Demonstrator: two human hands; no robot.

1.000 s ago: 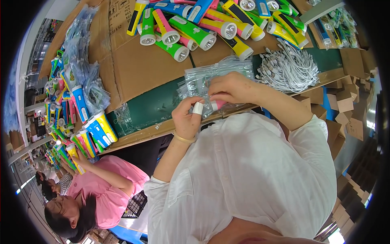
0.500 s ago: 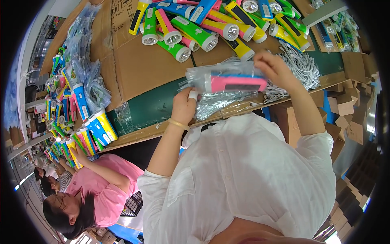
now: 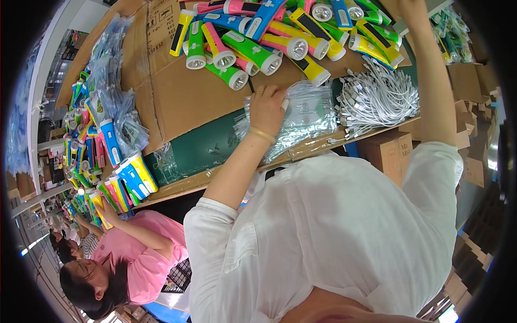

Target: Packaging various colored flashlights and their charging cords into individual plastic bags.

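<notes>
My left hand (image 3: 267, 110), with a white wrap on one finger, rests at the left edge of a stack of clear zip bags (image 3: 311, 112) on the table. Its fingers are bent and close together on the top bag. My right arm stretches far to the upper right. Only part of my right hand (image 3: 413, 12) shows at the picture's top edge; its fingers are cut off from view. Beyond the bags lies a pile of flashlights (image 3: 258, 51) in green, yellow, pink and blue. A heap of white charging cables (image 3: 379, 99) sits right of the bags.
Flattened cardboard (image 3: 188, 102) covers part of the green tabletop (image 3: 207, 141). More flashlights and plastic bags (image 3: 110, 70) lie at left, where a co-worker in pink (image 3: 153, 253) handles a yellow flashlight. A metal bar and bagged flashlights (image 3: 458, 43) are at far right, above cardboard boxes (image 3: 389, 153).
The bagged pink and blue flashlight has left the space between my hands and is out of sight. My right hand has swung far up and right; my left has moved forward onto the bags.
</notes>
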